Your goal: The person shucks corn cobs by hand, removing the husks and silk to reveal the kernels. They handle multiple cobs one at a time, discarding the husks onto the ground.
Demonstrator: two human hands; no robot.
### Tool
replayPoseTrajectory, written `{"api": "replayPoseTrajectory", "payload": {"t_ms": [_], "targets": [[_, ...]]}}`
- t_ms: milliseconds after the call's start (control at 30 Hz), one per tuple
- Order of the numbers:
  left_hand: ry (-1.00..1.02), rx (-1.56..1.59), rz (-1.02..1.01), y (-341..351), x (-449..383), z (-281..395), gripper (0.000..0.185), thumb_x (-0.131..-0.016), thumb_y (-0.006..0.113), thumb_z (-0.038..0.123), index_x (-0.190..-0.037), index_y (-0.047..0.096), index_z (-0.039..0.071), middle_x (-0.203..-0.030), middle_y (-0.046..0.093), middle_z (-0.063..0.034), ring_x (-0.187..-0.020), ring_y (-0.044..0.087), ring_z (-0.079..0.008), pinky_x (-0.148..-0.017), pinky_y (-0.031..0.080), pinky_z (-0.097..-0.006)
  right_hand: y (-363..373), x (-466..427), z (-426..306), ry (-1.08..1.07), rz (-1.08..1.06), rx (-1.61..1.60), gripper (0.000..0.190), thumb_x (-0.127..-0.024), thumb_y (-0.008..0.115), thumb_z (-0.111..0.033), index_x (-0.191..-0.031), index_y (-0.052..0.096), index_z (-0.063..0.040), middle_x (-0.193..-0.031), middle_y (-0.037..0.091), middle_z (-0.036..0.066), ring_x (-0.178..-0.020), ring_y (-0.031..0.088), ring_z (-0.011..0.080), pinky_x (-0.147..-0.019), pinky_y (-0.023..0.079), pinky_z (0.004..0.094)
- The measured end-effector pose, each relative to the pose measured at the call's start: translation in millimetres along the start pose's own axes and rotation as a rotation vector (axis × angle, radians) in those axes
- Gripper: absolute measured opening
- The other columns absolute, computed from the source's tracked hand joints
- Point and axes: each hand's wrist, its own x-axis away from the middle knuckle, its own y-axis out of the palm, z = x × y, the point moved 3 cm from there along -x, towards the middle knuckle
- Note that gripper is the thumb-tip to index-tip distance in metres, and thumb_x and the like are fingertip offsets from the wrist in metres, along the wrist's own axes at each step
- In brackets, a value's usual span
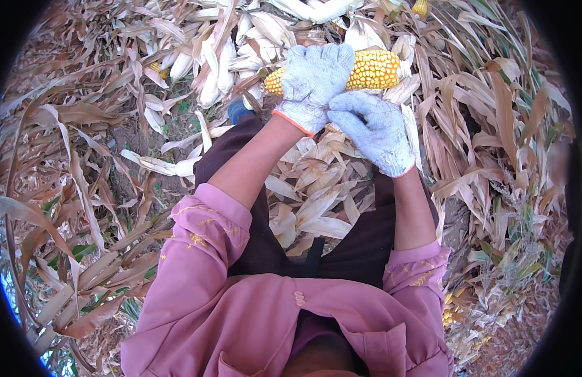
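My left hand, in a pale knitted work glove with an orange cuff edge, is closed around a husked ear of yellow corn. The ear lies crosswise, its narrow tip out to the left and its thick end with pale husk remnants to the right. Just below, my right hand, gloved alike, has its thumb and fingertips against the left glove near the wrist. Whether the fingertips pinch anything there is not clear. Dark, fine strands like corn silk cling to both gloves.
Ears in pale husks lie in a heap ahead. Dry corn stalks and leaves cover the ground on both sides. Loose husks lie between my legs. Another bare yellow ear shows at the top right.
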Motion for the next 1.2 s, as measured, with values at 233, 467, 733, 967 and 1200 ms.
{"api": "replayPoseTrajectory", "payload": {"t_ms": [233, 467, 733, 967, 1200], "targets": [[-0.084, 0.101, -0.004, -18.3, -0.9, -13.0, 0.057, -0.067, 0.072, 0.029, -0.116, 0.054, 0.008, -0.097, 0.06, -0.0083, -0.092, 0.06, -0.0271, -0.08, 0.042, -0.0432, 16.4, 15.5, 32.3, 0.225, -0.586, 0.199, 0.024, -0.084, 0.064, -0.027, -0.096, 0.071, -0.008, -0.092, 0.07, 0.011, -0.085, 0.066, 0.032, -0.079, 0.051, 0.0398], [-0.074, 0.108, -0.048, -19.7, 2.0, -14.3, 0.055, -0.069, 0.07, 0.029, -0.116, 0.053, 0.008, -0.099, 0.059, -0.0098, -0.094, 0.059, -0.0277, -0.082, 0.041, -0.0433, 6.4, 10.5, 17.4, 0.335, -0.602, -0.032, 0.026, -0.082, 0.071, -0.028, -0.098, 0.072, -0.007, -0.086, 0.07, 0.006, -0.076, 0.065, 0.0184, -0.074, 0.051, 0.0323], [0.015, 0.02, -0.075, -7.5, 2.5, 1.4, 0.042, -0.081, 0.057, 0.032, -0.116, 0.054, 0.009, -0.101, 0.059, -0.0082, -0.093, 0.058, -0.0251, -0.081, 0.041, -0.0429, -0.1, -1.4, -6.8, 0.064, -0.08, -0.109, 0.061, -0.076, 0.081, -0.02, -0.131, 0.058, -0.01, -0.091, 0.065, 0.003, -0.076, 0.059, 0.0116, -0.073, 0.05, 0.0278], [0.067, -0.067, -0.006, 6.1, 7.4, 8.3, 0.042, -0.08, 0.056, 0.033, -0.116, 0.055, 0.01, -0.099, 0.059, -0.0064, -0.09, 0.059, -0.022, -0.08, 0.041, -0.0407, 5.8, -1.4, -5.2, 0.184, -0.253, 0.159, 0.05, -0.085, 0.071, -0.036, -0.128, 0.061, -0.014, -0.106, 0.07, 0.012, -0.093, 0.069, 0.0273, -0.084, 0.053, 0.0359], [0.058, -0.095, -0.063, 1.5, 3.5, 5.0, 0.038, -0.08, 0.055, 0.033, -0.11, 0.055, 0.01, -0.093, 0.058, -0.0061, -0.085, 0.058, -0.0215, -0.075, 0.041, -0.0399, 10.8, 1.3, 0.9, -0.087, 0.011, -0.03, 0.022, -0.086, 0.071, -0.02, -0.106, 0.071, -0.01, -0.095, 0.071, 0.01, -0.085, 0.069, 0.0237, -0.077, 0.054, 0.0336]]}}
